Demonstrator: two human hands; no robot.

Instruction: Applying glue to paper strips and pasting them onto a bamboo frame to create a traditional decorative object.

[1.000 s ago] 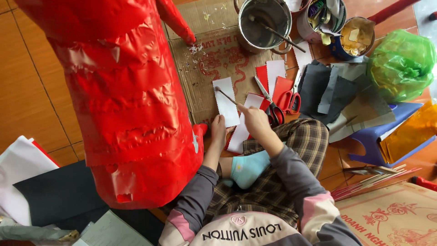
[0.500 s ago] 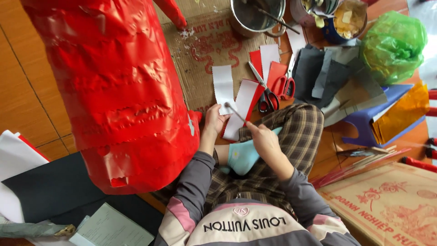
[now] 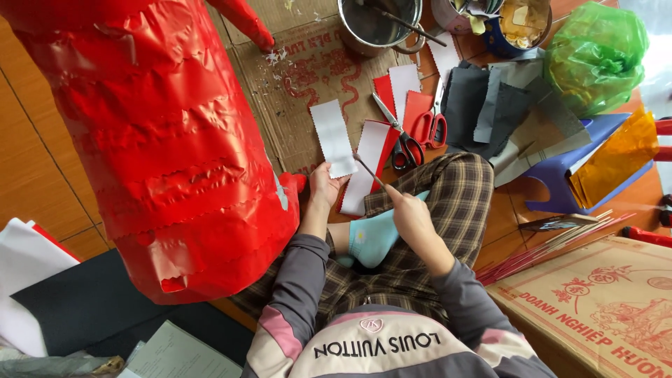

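paper strip (image 3: 334,138) on cardboard (image 3: 294,77), scissors (image 3: 402,136) right, pot (image 3: 378,24) behind

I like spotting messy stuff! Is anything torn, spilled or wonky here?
Yes. The big red paper-covered shape has wrinkled, peeling paper with a torn flap near its bottom edge. Small paper scraps are scattered over the cardboard sheet beside its pointed tip.

The big red figure (image 3: 161,140) is wrapped in glossy, wrinkled paper or foil. Beneath the white paper strip (image 3: 333,138), matt and smooth, lies rough brown cardboard (image 3: 294,77). The pot (image 3: 378,24) is shiny metal, the scissors (image 3: 409,133) have metal blades and red plastic handles, and the green bag (image 3: 595,56) is thin crinkled plastic.
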